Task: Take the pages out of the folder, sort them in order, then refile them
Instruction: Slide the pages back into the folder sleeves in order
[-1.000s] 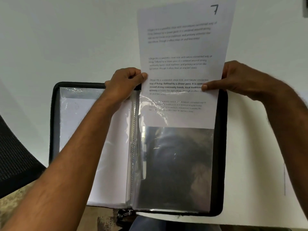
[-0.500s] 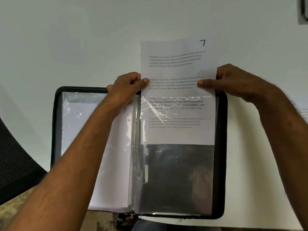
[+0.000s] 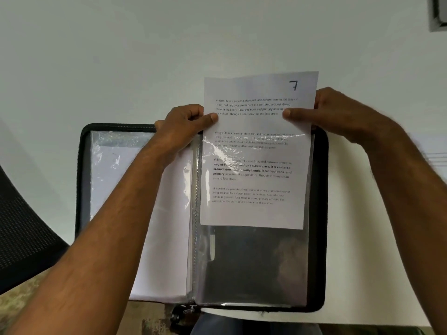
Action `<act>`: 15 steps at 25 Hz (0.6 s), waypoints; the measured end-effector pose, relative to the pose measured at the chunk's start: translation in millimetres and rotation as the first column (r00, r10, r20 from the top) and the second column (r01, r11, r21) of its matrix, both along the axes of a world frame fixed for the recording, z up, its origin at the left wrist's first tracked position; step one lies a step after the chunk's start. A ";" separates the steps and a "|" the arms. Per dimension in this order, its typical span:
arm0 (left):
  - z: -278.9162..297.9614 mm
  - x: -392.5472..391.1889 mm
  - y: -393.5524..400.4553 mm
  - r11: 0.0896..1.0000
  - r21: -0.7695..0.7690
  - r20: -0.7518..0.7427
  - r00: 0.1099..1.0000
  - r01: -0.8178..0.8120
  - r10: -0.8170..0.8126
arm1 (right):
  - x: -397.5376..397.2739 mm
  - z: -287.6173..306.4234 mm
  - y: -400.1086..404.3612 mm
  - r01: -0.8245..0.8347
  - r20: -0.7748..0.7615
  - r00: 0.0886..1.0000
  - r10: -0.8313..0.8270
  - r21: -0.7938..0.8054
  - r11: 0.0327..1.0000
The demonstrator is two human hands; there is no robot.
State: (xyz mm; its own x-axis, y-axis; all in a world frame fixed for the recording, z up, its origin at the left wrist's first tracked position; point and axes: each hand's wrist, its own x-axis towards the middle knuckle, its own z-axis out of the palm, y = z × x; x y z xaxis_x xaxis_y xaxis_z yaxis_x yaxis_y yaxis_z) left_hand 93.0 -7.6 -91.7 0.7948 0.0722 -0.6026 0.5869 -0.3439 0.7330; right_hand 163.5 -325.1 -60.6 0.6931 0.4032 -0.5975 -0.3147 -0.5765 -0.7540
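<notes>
Chair mesh [image 3: 21, 228], black, fills the lower left corner beside the white tabletop [image 3: 121, 56]. Folder [image 3: 83, 189], black with a zipped edge, lies open flat on the tabletop at centre. Its left half carries clear sleeves [image 3: 108, 170] with white sheets inside. The left forearm crosses this half from the lower left.

Left hand [image 3: 183, 128] sits at the folder's top edge near the spine. Its thumb and curled fingers pinch the left margin of a printed page [image 3: 256, 151], level with the first paragraph.

The page stands partly inside the clear sleeve [image 3: 254, 267] on the folder's right half. Its lower part, from about the second paragraph down, lies behind the glossy plastic; its upper part projects past the folder's top edge over the tabletop. A handwritten "7" [image 3: 293, 85] marks the top right corner. Four blocks of printed text run down the sheet, one in bold. Below the page's bottom edge the sleeve shows dark, with reflections.

Right hand [image 3: 338, 117] grasps the page's right margin, thumb on the front face at the first paragraph, fingers curled behind the sheet. The right forearm runs off toward the lower right.

A dark object [image 3: 439, 13] is cut off at the upper right corner; its nature cannot be told.
</notes>
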 end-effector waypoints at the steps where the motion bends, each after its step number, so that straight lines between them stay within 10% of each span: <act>1: -0.2 0.2 -0.2 1.000 -0.001 0.010 1.000 -0.002 0.002 | 0.0 2.5 -1.4 -0.051 -0.020 0.998 0.051 -0.016 0.999; 15: -1.3 1.0 5.1 0.991 0.028 0.019 0.991 0.129 -0.130 | 18.2 0.2 18.0 -0.069 0.202 0.976 0.078 -0.052 0.996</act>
State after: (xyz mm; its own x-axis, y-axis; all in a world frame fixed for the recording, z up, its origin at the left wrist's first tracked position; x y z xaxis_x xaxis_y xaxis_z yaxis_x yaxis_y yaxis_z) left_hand 94.1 -2.5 -93.0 0.8108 -0.0164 -0.5850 0.5208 -0.4359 0.7340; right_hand 181.7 -307.0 -60.4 0.7715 0.4337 -0.4655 -0.1132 -0.6264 -0.7712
